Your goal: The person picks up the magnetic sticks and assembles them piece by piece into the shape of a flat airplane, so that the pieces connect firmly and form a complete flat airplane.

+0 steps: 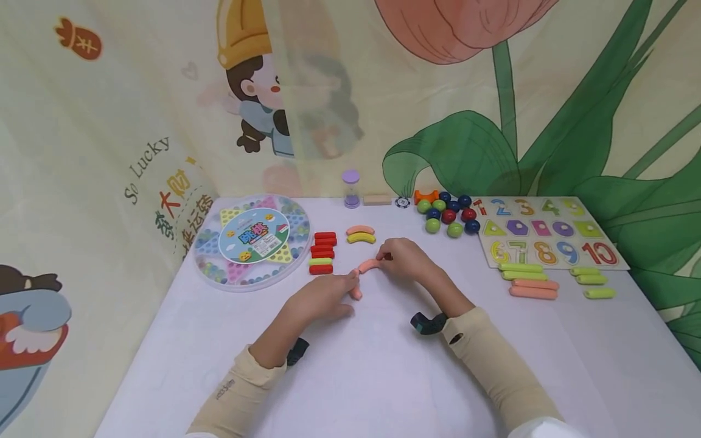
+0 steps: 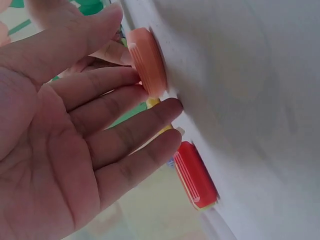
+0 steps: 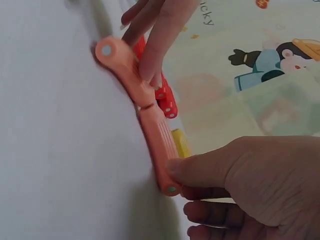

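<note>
In the head view, I see two curved pink pieces mid-table, between the person's hands. The left hand (image 1: 323, 296) reaches to the left pink piece (image 1: 356, 292); the right hand (image 1: 408, 260) holds the right pink piece (image 1: 369, 265) by its right end. Just left lies a column of red pieces (image 1: 322, 249) with one light green piece (image 1: 320, 261) among them; on the far side, a yellow piece (image 1: 361, 238) lies beside another pink one. The round game board (image 1: 298, 264) is farther left, the number board (image 1: 555, 222) well to the right.

In the left wrist view, the left fingers are nearly straight and slightly spread, two tips touching the left pink piece, the thumb apart.

In the right wrist view, the right thumb and fingers pinch the right pink piece. The two pink pieces form an angle, their ends touching or nearly so; I can't tell which.
</note>
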Available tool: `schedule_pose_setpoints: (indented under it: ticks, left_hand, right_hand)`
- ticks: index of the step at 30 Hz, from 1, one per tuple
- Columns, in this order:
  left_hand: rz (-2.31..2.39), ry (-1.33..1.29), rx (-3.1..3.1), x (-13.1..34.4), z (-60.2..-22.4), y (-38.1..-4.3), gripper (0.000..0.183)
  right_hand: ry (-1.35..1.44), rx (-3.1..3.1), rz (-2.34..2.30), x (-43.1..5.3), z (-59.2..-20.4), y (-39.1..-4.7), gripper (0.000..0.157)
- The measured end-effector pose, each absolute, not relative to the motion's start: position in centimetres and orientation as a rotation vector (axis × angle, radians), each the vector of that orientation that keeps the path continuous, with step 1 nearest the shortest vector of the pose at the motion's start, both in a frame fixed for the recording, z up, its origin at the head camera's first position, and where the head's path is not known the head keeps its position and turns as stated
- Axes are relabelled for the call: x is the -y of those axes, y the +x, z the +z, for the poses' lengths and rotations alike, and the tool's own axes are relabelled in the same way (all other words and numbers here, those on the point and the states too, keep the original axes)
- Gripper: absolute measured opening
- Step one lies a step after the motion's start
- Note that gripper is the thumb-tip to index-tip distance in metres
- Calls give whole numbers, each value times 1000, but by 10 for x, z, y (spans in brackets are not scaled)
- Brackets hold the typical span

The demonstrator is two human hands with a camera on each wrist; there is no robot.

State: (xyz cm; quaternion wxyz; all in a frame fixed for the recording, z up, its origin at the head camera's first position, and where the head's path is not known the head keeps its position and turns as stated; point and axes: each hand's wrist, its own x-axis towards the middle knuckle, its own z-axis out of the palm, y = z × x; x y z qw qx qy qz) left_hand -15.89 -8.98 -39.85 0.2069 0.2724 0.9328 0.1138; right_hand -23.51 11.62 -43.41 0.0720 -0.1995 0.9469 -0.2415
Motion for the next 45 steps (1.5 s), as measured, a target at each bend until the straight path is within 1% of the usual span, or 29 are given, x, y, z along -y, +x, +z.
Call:
schedule_pose_setpoints:
  ticks: [6,11,16,21,23,28,32,35,41,43,45]
  left_hand:
    - [296,754,-2601,87,-397,-156,72]
    - [239,741,-2614,88,-395,-154,65]
    - [224,753,-2613,90,-395,-154,67]
    - [238,746,-2615,90,-396,-153,67]
    - [246,746,-2613,89,-396,-153,65]
    - [258,748,-2602,90,-397,-153,61]
    - [247,746,-2606,89,-397,-154,64]
    - [252,742,-2606,90,-397,-155,66]
    - [294,735,-2584,91,-396,-152,67]
    - [288,744,-2583,91,-396,-152,66]
    - [285,749,-2584,92,-396,-152,65]
  right_hand:
    - [-544,-2869,-863,-116,-443,-231,9]
    - [-593,-2878,-911,-111,-449,-229,14]
    - [-582,-2848,-935,-109,-450,-228,16]
    - [-655,-2789,-879,-111,-446,-227,22]
    - [-691,-2776,-887,-115,-444,-228,22]
    - [-729,-2733,-1133,-129,-433,-231,23]
    - [-661,-2678,-1342,-131,-422,-233,30]
    - [-582,-2732,-1248,-120,-425,-231,33]
    - [-548,-2791,-905,-103,-435,-223,40]
    - [-478,-2796,-822,-104,-433,-221,38]
    - [-422,-2808,-766,-104,-432,-220,32]
